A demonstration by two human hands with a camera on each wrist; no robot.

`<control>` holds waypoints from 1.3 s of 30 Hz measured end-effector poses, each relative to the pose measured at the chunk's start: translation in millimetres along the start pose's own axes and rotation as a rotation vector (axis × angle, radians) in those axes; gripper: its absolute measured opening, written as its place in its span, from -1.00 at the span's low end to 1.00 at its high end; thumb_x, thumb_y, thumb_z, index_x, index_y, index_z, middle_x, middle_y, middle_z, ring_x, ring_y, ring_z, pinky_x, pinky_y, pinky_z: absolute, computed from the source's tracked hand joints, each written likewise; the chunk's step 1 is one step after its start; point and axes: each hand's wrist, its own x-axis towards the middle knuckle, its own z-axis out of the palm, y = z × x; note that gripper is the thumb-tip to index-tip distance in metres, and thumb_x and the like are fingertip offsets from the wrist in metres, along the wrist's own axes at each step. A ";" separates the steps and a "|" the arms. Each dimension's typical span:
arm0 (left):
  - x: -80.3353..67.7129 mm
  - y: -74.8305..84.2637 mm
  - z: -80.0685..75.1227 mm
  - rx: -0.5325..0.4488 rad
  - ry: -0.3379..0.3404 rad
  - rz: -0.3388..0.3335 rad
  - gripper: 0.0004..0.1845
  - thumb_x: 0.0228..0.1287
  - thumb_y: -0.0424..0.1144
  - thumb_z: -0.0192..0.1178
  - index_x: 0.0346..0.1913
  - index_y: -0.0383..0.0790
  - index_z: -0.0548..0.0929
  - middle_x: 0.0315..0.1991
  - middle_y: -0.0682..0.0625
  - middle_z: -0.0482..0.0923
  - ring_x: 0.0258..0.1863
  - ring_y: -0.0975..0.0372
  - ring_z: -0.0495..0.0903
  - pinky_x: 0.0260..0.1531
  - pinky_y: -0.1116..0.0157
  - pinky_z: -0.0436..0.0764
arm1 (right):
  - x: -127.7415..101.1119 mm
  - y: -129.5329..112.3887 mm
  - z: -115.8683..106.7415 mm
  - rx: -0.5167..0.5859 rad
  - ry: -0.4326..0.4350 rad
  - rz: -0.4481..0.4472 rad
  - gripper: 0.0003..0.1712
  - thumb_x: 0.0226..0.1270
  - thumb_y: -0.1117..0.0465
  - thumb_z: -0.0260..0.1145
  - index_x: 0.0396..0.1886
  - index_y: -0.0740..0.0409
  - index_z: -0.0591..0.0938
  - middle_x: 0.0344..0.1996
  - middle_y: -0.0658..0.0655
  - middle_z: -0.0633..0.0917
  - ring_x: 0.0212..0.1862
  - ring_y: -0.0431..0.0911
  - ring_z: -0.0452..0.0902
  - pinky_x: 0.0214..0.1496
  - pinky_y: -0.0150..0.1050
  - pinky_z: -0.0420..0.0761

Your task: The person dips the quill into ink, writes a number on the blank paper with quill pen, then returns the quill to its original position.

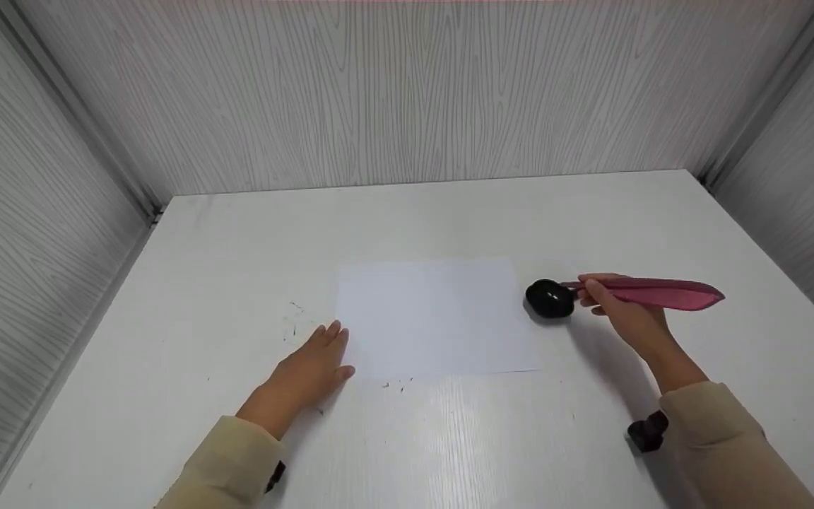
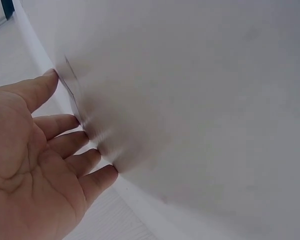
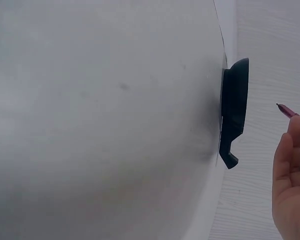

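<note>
Right hand (image 1: 622, 311) pinches pink feather pen (image 1: 651, 293) at black inkwell (image 1: 550, 298); left hand (image 1: 311, 371) flat, relaxed.

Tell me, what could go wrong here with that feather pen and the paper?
1. The right hand pinches the pink quill with its tip at the small black inkpot, which stands just off the paper's right edge; a nudge might tip it and stain the sheet.
2. The left hand lies flat with only its fingertips at the paper's left edge, so the sheet may slide once the quill presses on it.
</note>
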 end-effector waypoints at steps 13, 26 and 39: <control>-9.2 4.0 0.3 -0.015 0.021 0.010 -0.30 0.40 -0.13 0.11 0.42 -0.45 0.13 0.46 -0.26 -0.01 0.44 -0.08 -0.07 0.32 -0.03 0.09 | 3.1 -4.4 3.1 0.009 -0.004 0.163 -0.45 0.34 -0.02 0.27 0.03 0.39 0.56 -0.35 -0.02 0.75 -0.27 -0.25 0.67 -0.16 -0.35 0.62; -8.4 2.4 2.7 -0.001 0.024 0.020 -0.30 0.41 -0.10 0.09 0.43 -0.43 0.13 0.46 -0.24 -0.01 0.44 -0.07 -0.07 0.33 -0.01 0.08 | 3.2 -1.5 5.5 -0.077 -0.073 0.232 -0.40 0.34 -0.07 0.26 0.07 0.38 0.55 -0.28 0.01 0.75 -0.24 -0.24 0.67 -0.16 -0.36 0.62; -10.5 1.1 3.4 -0.003 0.022 0.014 -0.30 0.41 -0.09 0.09 0.43 -0.41 0.12 0.47 -0.22 -0.02 0.44 -0.06 -0.07 0.32 -0.02 0.11 | 3.6 -5.1 5.1 -0.011 -0.010 0.241 -0.41 0.31 -0.08 0.28 0.06 0.36 0.56 -0.34 -0.05 0.75 -0.27 -0.28 0.66 -0.17 -0.37 0.61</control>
